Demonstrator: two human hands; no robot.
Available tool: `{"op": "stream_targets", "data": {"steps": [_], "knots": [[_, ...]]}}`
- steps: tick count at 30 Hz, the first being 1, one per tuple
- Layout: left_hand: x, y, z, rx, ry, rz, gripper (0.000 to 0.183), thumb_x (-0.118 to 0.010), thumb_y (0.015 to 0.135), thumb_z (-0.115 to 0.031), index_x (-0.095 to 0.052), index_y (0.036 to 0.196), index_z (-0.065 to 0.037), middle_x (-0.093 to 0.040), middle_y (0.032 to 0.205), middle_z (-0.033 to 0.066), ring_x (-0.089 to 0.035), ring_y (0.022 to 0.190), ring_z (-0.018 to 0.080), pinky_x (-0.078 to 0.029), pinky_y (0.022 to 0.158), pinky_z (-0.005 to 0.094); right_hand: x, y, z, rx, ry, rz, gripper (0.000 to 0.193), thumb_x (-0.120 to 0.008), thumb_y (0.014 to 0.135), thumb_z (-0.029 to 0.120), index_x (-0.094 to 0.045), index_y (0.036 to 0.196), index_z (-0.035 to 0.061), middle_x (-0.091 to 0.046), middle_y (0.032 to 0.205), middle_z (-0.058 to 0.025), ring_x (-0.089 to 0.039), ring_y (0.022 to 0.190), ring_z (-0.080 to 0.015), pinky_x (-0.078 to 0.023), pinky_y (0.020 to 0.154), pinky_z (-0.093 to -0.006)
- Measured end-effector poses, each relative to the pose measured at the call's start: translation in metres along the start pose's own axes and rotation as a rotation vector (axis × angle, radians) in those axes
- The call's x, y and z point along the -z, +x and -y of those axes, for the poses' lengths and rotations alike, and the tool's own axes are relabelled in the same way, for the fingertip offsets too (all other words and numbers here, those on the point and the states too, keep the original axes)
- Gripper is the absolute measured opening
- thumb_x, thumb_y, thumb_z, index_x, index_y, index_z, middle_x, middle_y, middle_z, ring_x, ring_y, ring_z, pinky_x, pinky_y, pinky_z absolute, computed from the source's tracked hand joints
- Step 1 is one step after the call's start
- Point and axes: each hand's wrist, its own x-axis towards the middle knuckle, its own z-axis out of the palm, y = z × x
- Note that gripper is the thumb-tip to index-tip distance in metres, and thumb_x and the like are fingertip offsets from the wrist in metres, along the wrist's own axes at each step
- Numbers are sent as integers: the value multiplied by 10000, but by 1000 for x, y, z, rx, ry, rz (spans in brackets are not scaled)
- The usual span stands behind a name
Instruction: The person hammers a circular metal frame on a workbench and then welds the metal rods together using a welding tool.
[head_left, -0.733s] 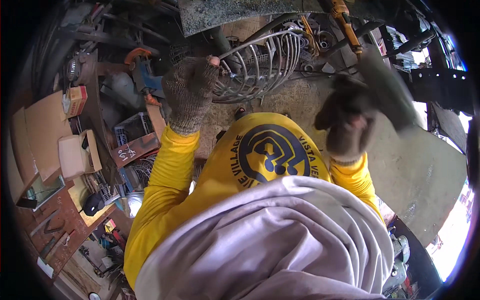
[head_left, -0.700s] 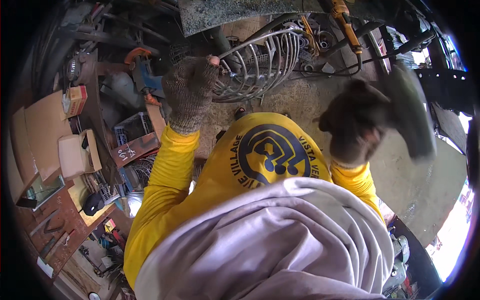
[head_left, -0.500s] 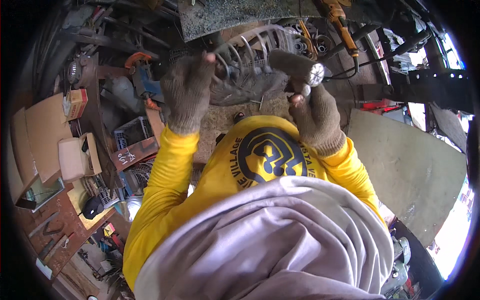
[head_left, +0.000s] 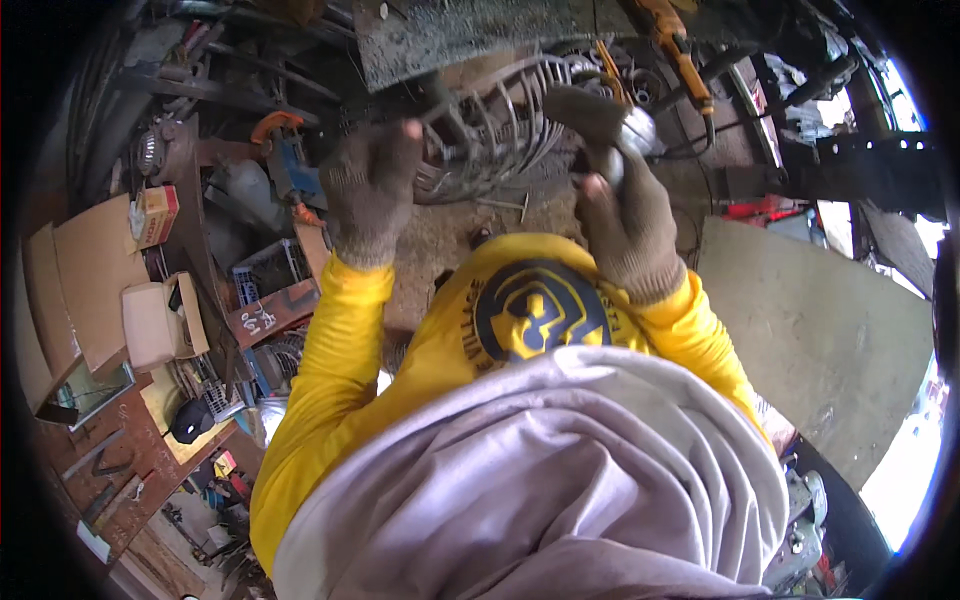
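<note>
In a brown knit glove with bare fingertips, my left hand (head_left: 370,185) is closed at the left end of a cage of curved metal bars (head_left: 495,125). The bars bow round like ribs and are slightly smeared. My right hand (head_left: 635,230), gloved the same way, grips a hammer (head_left: 590,115) by its handle, most of which the fingers hide. The hammer's dark, thick head is raised just right of the cage, apart from my left hand. Whether the head touches the bars I cannot tell.
A worn metal tabletop (head_left: 450,40) lies beyond the cage. An orange power tool (head_left: 675,45) with a black cord is at the far right. A large flat sheet (head_left: 800,330) stands to my right. A blue vise-like tool (head_left: 290,165) and cardboard boxes (head_left: 100,280) are at left.
The metal cage has shifted and shows more sharply. The hammer head has turned and tilted in my right hand. My left hand has moved slightly left and nearer.
</note>
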Motion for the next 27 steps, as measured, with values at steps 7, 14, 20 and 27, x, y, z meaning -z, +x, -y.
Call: {"op": "stream_targets", "data": {"steps": [7,14,20,27], "knots": [[-3,7,21,-219,12,-43,317,-669,874,-314,-659,800,-5,-592,648,103,-576,568,220,-438,565,353,7,-2,9,339,501,-252,375,-611,923,321,-527,1138,25,-610,881,-89,-541,631,-145,-419,533,-234],[0,-5,12,-390,74,-69,373,-649,892,-354,-625,754,-9,-591,651,104,-562,553,225,-439,560,357,-2,3,2,153,-169,46,218,-605,913,218,-540,1001,29,-597,703,-28,-553,578,-123,-430,524,-262],[-2,16,21,-570,165,-151,367,-660,884,-345,-637,765,2,-589,633,101,-566,565,212,-436,567,341,9,9,-2,219,48,-136,339,-605,897,203,-534,1159,-1,-653,883,-206,-656,814,-371,-502,717,-381],[-6,8,14,-283,-53,-77,312,-688,867,-293,-664,787,7,-586,627,98,-555,574,192,-437,573,324,8,-2,-6,176,824,-227,339,-644,899,213,-520,1126,-7,-601,1090,-142,-563,586,-157,-472,508,-262]]}}
